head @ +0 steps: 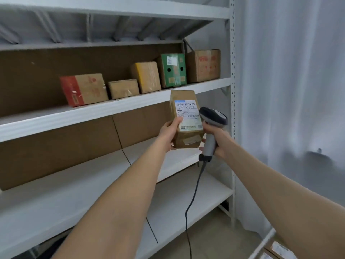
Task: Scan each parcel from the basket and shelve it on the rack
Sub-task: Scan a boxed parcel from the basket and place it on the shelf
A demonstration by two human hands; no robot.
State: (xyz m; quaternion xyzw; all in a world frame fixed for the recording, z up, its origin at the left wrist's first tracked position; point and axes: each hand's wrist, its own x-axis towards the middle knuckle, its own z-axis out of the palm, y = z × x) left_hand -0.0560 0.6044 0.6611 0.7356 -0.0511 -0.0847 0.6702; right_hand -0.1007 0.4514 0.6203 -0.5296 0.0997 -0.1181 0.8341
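My left hand (169,132) grips a brown cardboard parcel (186,135) by its left side, thumb on the white shipping label (186,111) that faces me. My right hand (216,141) holds a grey handheld barcode scanner (213,116) by its handle, its dark head just right of the label. The scanner's black cable (194,193) hangs down. Both are held up in front of the white metal rack (119,107), level with the shelf edge. A corner of the basket (268,243) with parcels shows at the bottom right.
Several boxes stand in a row on the upper shelf: a red-sided carton (84,89), a small brown box (123,88), a yellow-edged box (146,77), a green box (172,70) and a brown carton (204,65). The two lower shelves (74,184) are bare. A white curtain (289,90) hangs at right.
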